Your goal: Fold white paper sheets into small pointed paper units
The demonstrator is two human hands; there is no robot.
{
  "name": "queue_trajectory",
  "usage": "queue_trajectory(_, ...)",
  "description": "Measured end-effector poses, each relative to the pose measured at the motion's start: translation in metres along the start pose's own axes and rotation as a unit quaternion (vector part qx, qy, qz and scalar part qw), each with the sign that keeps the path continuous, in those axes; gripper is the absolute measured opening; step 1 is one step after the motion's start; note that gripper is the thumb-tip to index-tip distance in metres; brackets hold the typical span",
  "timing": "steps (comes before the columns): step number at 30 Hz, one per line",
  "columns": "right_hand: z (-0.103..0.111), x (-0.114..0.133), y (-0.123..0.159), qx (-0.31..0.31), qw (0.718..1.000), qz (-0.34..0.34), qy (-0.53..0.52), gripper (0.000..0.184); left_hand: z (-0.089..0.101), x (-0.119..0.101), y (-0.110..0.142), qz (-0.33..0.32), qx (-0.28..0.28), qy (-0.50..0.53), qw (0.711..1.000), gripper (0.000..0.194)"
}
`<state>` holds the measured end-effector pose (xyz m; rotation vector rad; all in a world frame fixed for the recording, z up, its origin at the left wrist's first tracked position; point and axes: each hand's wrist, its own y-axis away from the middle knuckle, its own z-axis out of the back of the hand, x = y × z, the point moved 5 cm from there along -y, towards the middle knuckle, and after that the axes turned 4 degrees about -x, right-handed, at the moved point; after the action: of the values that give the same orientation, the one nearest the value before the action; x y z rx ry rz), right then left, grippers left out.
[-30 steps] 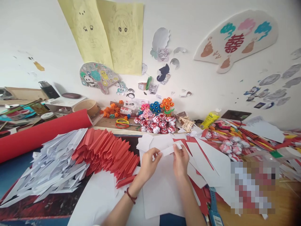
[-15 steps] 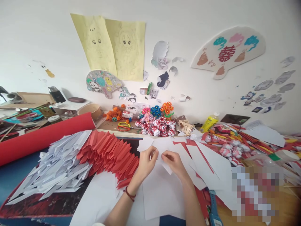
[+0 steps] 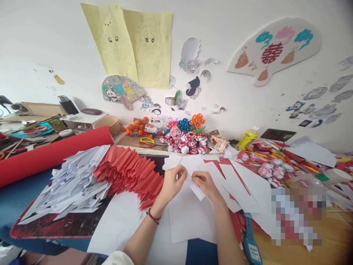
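A small piece of white paper [image 3: 197, 190] is pinched between my two hands, its lower corner showing below the fingers. My left hand [image 3: 173, 182] is closed on its left end, thumb against the curled fingers. On the other end, my right hand [image 3: 204, 184] pinches with thumb and forefinger. Beneath both hands lie larger white sheets [image 3: 190, 224]. Just left of my left hand runs a row of folded red paper pieces [image 3: 129, 173], and beyond it a heap of folded white paper pieces [image 3: 74, 184].
A red roll [image 3: 55, 156] lies at the left. Red-and-white paper flowers [image 3: 187, 142] stand behind the sheets, with yellow-handled scissors [image 3: 147, 142] beside them. At the right are a yellow bottle [image 3: 247, 138], more white sheets [image 3: 248, 184] and a blue watch [image 3: 250, 243].
The view has tilted down slightly and shifted. Both hands stay at nearly the same place over the sheets, still pinching the paper, and more of its lower corner shows.
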<state>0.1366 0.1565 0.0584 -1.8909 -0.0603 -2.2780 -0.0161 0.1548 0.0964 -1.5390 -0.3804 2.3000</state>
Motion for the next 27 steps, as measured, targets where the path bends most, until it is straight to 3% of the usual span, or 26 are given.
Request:
queue_trajectory(5,0.005,-0.01,0.006,0.03,0.999,-0.019,0.003,0.015,0.032,0.015,-0.003,0.039,-0.169,0.008,0.985,0.02)
queue_trajectory(8,0.014,-0.012,0.005,-0.023,1.0,-0.006,0.007,0.017,0.042,0.019,-0.002,0.053,-0.233,0.031,0.97,0.022)
queue_trajectory(11,0.025,-0.003,0.004,-0.173,0.984,0.05,0.018,0.015,0.037,0.018,-0.002,0.055,-0.214,0.025,0.975,0.023)
queue_trajectory(13,0.023,0.008,0.006,-0.235,0.965,0.108,0.052,0.02,0.03,0.016,0.0,0.054,-0.184,0.009,0.981,0.024)
queue_trajectory(16,0.003,0.02,0.007,-0.184,0.959,0.174,0.127,0.039,0.022,0.016,0.003,0.063,-0.151,0.01,0.987,0.027)
queue_trajectory(19,-0.01,0.023,0.008,-0.152,0.955,0.196,0.165,0.038,0.016,0.015,0.001,0.068,-0.117,0.041,0.99,0.028)
queue_trajectory(23,-0.007,0.016,0.008,-0.181,0.963,0.15,0.132,0.033,0.022,-0.006,0.002,0.042,-0.117,0.071,0.99,0.028)
queue_trajectory(25,-0.003,0.009,0.007,-0.197,0.97,0.103,0.097,0.036,0.036,-0.024,0.017,0.02,-0.153,0.086,0.984,0.029)
queue_trajectory(27,-0.001,0.004,0.005,-0.194,0.977,0.07,0.052,0.039,0.049,-0.04,0.043,0.017,-0.151,0.091,0.984,0.028)
